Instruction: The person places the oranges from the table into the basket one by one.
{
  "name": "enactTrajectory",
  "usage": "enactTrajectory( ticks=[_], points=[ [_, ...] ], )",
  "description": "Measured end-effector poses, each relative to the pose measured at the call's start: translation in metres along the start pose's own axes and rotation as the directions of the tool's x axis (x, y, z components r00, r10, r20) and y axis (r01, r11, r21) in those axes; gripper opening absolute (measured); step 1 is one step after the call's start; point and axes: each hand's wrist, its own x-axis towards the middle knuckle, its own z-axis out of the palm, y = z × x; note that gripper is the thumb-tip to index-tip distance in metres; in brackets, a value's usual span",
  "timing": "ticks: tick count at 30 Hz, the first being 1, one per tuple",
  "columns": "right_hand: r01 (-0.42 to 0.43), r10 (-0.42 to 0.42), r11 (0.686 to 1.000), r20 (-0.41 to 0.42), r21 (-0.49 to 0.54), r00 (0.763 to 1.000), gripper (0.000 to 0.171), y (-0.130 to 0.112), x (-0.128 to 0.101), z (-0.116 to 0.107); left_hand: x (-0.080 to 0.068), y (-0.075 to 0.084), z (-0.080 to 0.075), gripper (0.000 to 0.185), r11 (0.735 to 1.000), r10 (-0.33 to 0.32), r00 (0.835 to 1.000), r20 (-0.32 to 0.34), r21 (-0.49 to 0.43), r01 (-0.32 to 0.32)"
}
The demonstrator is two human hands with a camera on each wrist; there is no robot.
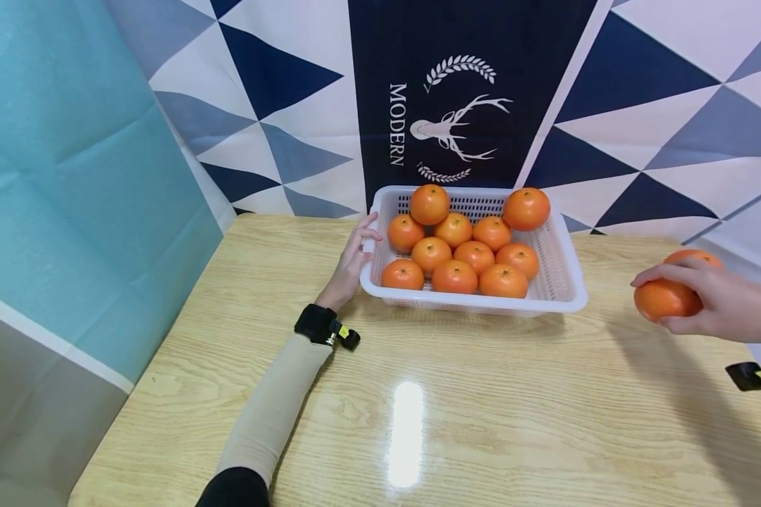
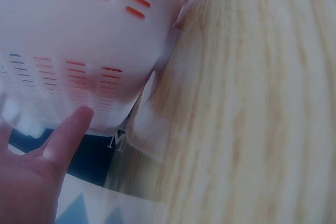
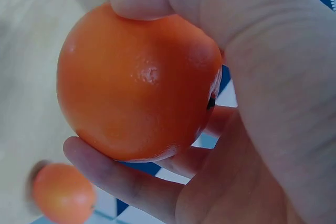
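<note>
A white slotted plastic basket (image 1: 475, 304) stands against the back wall with several oranges (image 1: 454, 277) inside. My left hand (image 1: 354, 257) holds the basket's left rim; in the left wrist view a fingertip (image 2: 83, 114) touches its slotted side (image 2: 79, 85). To the right of the basket, above the table, my right hand (image 1: 716, 299) grips one orange (image 1: 666, 299) between thumb and fingers. The right wrist view shows this orange (image 3: 139, 85) close up, with the hand (image 3: 220, 182) curled around it. Another orange (image 1: 694, 257) lies on the table behind the right hand, partly hidden.
The basket stands on a wood-grain table (image 1: 482, 408). Behind it hangs a cloth (image 1: 304, 141) with triangles and a deer print (image 1: 450, 130). A pale blue panel (image 1: 70, 176) rises on the left. The loose orange (image 3: 64, 193) is near the table's right edge.
</note>
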Motion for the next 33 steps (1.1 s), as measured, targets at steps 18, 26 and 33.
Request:
enactTrajectory(
  ticks=[18,26,33],
  points=[
    [-0.041,0.039,0.999,0.126,0.011,0.991,0.059,-0.057,0.067,-0.037,-0.001,0.005,0.001,0.030,0.999,-0.048,0.999,-0.014,0.008,0.049],
    [-0.086,0.065,0.993,0.226,0.085,0.972,0.059,-0.079,0.096,-0.041,-0.002,0.010,0.001,0.034,0.998,-0.063,0.998,-0.003,0.018,0.063],
    [-0.046,0.013,0.989,0.227,0.140,0.974,0.059,-0.090,0.123,-0.036,-0.001,0.011,0.001,0.033,0.999,-0.045,0.999,-0.003,0.029,0.045]
  ],
)
